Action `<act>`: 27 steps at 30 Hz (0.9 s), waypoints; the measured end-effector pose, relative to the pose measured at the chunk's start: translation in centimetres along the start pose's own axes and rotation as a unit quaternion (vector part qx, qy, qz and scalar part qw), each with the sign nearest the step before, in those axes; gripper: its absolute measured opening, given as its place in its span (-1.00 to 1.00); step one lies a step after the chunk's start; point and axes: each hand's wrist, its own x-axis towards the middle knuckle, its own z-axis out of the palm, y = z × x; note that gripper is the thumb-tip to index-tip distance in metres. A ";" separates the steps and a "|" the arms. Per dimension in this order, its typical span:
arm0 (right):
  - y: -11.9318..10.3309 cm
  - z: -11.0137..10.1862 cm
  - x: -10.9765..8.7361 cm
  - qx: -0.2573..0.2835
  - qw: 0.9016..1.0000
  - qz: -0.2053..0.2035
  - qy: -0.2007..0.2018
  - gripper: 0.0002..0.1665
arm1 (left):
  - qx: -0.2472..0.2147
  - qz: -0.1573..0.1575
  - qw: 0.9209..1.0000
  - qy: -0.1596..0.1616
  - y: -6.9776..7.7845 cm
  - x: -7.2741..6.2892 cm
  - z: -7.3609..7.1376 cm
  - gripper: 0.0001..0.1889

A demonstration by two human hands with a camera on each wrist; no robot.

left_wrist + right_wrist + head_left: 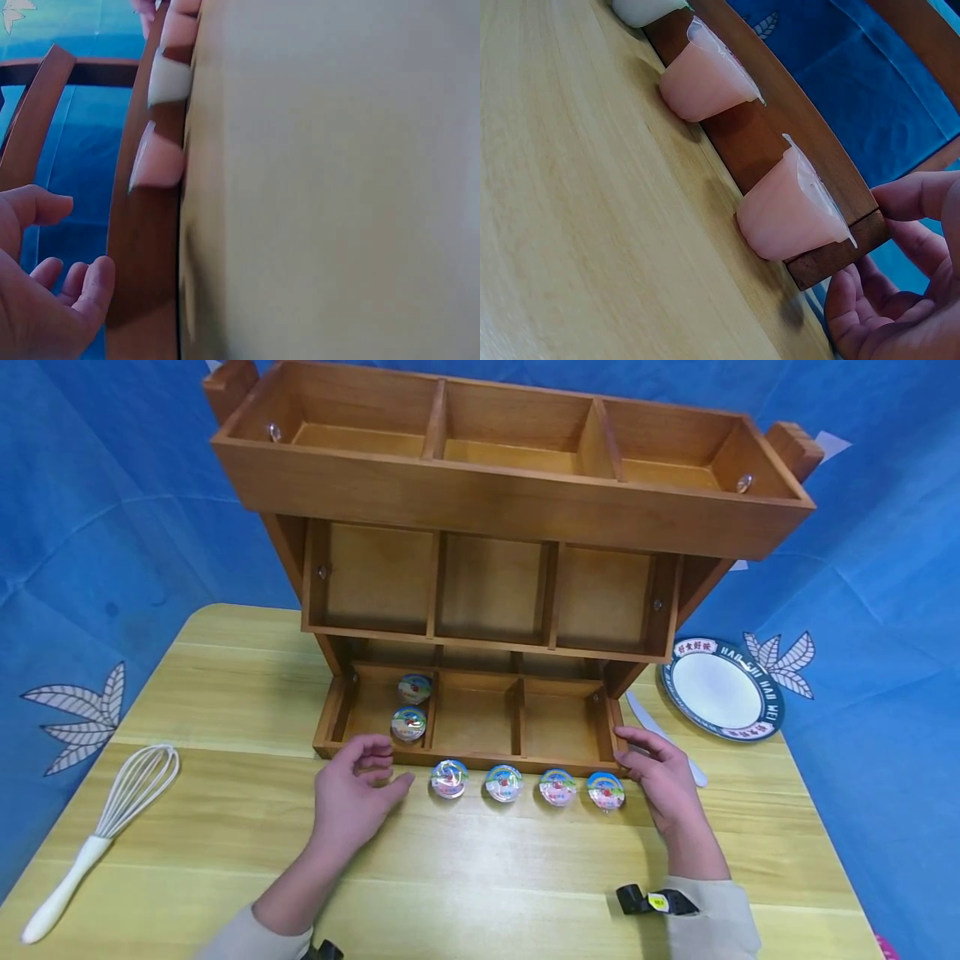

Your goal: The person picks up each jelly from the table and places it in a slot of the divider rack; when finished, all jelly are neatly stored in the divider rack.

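A brown wooden three-tier rack [517, 493] with divided trays stands on the table. My left hand [352, 793] hovers by the front left of its bottom tray [480, 760], fingers loosely bent and holding nothing. At that tray's right front corner, fingertips of my right hand [663, 777] touch the wood; the right wrist view shows them at the corner [870, 232]. Two small sealed jelly cups [408, 724] sit in the left compartment. Several more stand in a row along the tray's front, among them a pink cup [791, 210] closest to my right hand.
A whisk [112, 827] with a white handle lies at the table's left. On the right are a green-rimmed plate [772, 706] and a white knife [660, 735], partly behind my right hand. Blue cloth [862, 568] hangs behind the table [487, 893].
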 end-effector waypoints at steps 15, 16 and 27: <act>0.2 0.0 0.0 0.017 1.000 -0.025 0.003 -0.55 | -0.068 -0.071 0.994 -0.057 -1.1 -1.4 3.9 -0.53; 0.2 0.0 0.0 0.019 0.999 -0.026 0.003 -0.55 | -0.069 -0.072 0.993 -0.057 -1.2 -1.4 4.1 -0.52; 0.1 0.0 0.0 0.001 1.000 -0.016 0.001 -0.53 | -0.023 -0.054 0.996 -0.059 -2.6 -1.4 5.3 -0.51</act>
